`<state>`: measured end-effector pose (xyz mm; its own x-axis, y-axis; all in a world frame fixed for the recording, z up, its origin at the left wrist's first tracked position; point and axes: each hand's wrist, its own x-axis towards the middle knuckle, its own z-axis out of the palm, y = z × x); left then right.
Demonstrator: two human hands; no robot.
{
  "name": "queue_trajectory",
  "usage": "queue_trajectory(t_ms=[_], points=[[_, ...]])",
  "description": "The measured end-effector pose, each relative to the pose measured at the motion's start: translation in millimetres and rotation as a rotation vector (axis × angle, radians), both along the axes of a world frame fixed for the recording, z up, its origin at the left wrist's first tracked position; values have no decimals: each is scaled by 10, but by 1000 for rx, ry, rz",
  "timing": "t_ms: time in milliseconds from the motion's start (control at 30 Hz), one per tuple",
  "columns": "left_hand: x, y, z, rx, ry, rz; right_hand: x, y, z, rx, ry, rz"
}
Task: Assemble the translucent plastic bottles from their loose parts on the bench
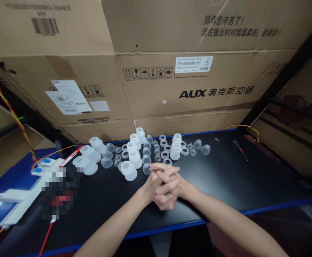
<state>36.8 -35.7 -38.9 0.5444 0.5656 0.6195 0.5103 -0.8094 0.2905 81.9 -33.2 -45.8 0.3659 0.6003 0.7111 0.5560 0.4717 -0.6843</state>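
— As they lie on the black table (225, 182), how do your hands stand?
— My left hand (148, 186) and right hand (176, 188) are clasped, fingers interlaced, gripping only each other.
— And the parts?
— A clear cup (146, 169) stands just beyond my fingertips, a white funnel piece (129, 171) to its left. More white pieces, cups and rings sit behind. A screwdriver (240, 150) lies far right, with cardboard boxes (188, 114) at the back.

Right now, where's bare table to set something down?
Free: black table right of the clasped hands, between screwdriver and front edge; also front left, between blurred patch and left forearm. Crowded: white parts from hands back to boxes.
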Motion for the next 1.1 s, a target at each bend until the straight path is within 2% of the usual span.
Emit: queue_trajectory(t_ms=[67,167,233,300,367,467,600,667,767,867,1000,1100], points=[[-23,16,34,24,33,-37,465,21,49,-75,-319,401],[-35,72,94,101,-29,-85,1102,141,110,-40,-398,528],[-50,101,145,206,-161,-105,1371,279,157,144,-428,574],[-80,96,202,290,-292,-110,1562,423,236,281,-417,433],[-115,51,255,295,-316,-115,1749,543,346,249,-378,137],[-142,-52,314,254,-230,-170,2070,670,488,67,-219,-224],[-121,-127,330,242,-180,-248,2436,818,457,-299,-28,-504],[-115,-120,320,240,-169,-275,2540,878,371,-451,45,-539],[-132,-81,310,238,-175,-268,2607,926,260,-518,116,-520],[-157,-43,307,239,-181,-254,2612,931,232,-496,120,-529],[-166,-16,289,218,-172,-251,2573,915,307,-412,110,-542],[-159,-8,273,207,-155,-263,2518,891,399,-286,116,-450]])
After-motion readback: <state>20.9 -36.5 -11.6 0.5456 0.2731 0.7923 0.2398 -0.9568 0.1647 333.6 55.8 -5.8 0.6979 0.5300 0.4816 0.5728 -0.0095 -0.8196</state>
